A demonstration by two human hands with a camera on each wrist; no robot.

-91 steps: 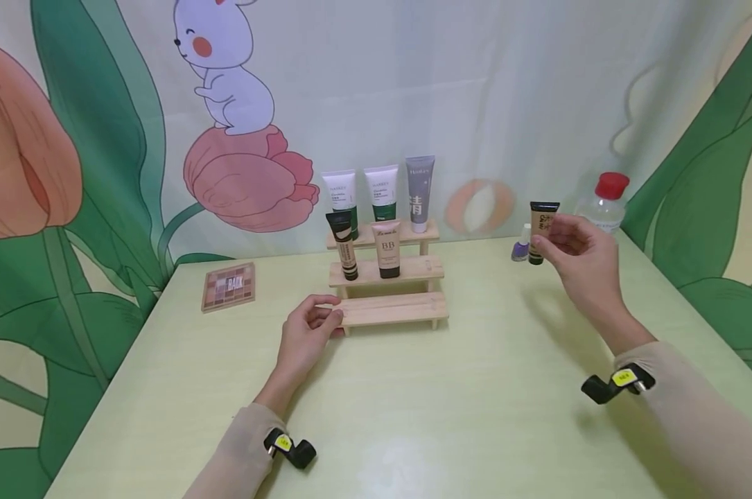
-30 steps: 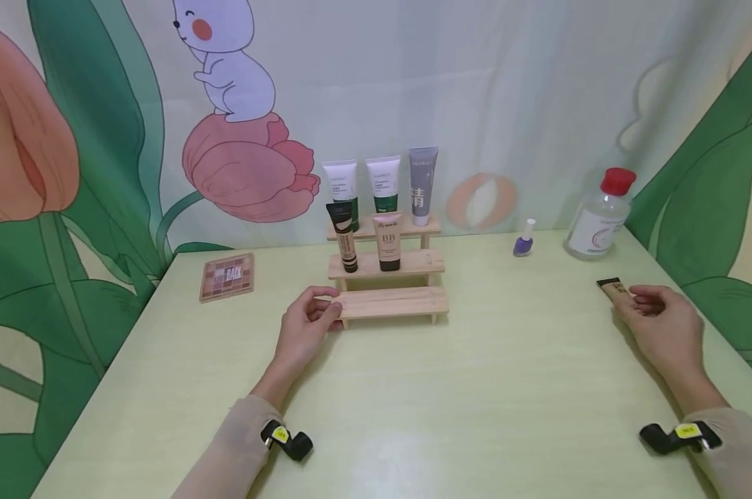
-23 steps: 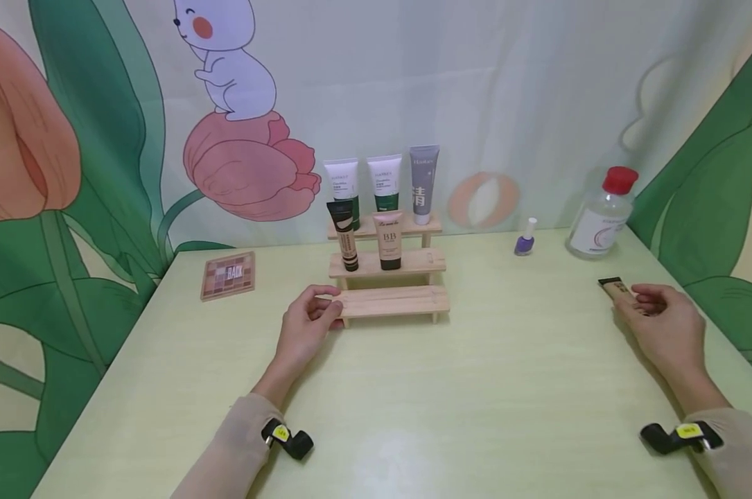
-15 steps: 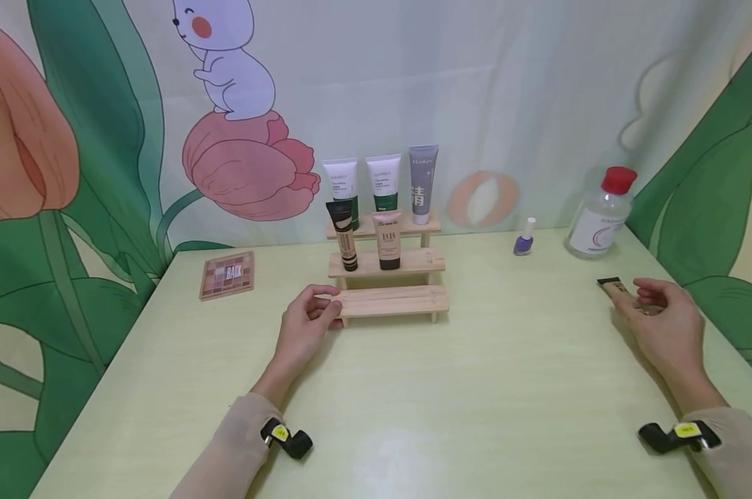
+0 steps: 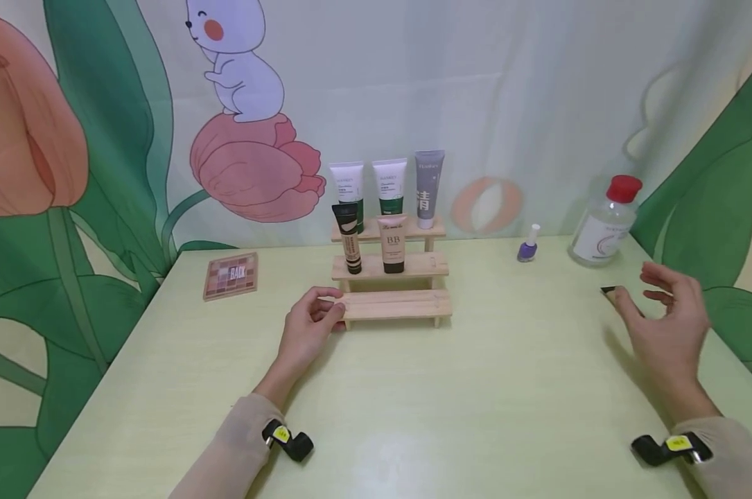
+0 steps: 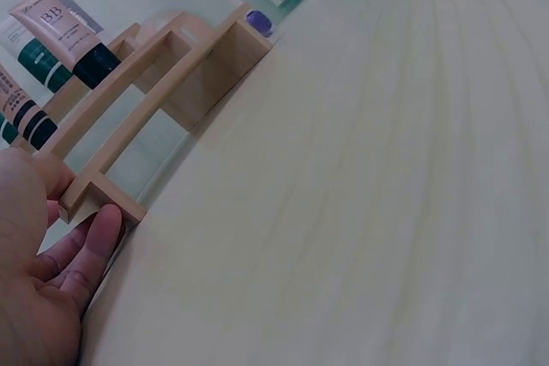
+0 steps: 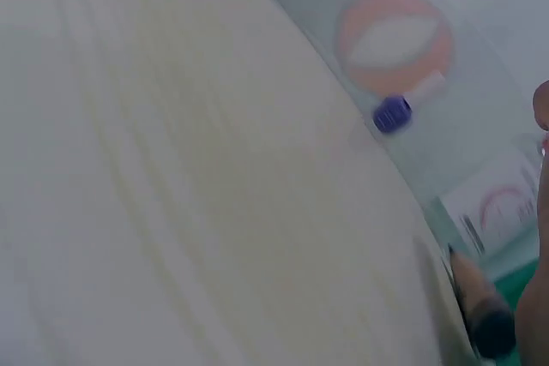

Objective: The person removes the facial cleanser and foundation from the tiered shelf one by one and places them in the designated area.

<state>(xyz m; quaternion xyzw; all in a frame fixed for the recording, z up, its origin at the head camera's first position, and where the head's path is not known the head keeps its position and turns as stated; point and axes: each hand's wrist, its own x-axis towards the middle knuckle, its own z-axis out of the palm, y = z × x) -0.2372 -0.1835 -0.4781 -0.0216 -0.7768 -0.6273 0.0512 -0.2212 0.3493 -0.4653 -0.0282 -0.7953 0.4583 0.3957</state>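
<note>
At the left end of a three-step wooden display stand [image 5: 400,305], my left hand [image 5: 307,329] grips the lowest shelf between thumb and fingers; the left wrist view shows the fingertips at the shelf's end leg. A pink BB cream tube [image 5: 393,242] and a slim black-and-beige tube [image 5: 351,242] stand on the middle step. Two white-and-green tubes [image 5: 389,186] and a grey tube [image 5: 428,187] are on the top one. To the right, my right hand [image 5: 671,329] has its thumb and fingers spread apart. A small beige tube [image 7: 472,285] with black ends lies beside it, mostly hidden behind the thumb in the head view.
Purple nail polish [image 5: 528,246] stands near the table's back edge. Right of it is a clear bottle [image 5: 602,232] with a red cap. An eyeshadow palette [image 5: 231,276] lies at the back left. A printed curtain [image 5: 376,83] hangs behind the table [image 5: 425,409].
My right hand carried the beige tube from beside the nail polish to the right and laid it on the table. Its fingers have now spread and released it. My left hand kept its grip.
</note>
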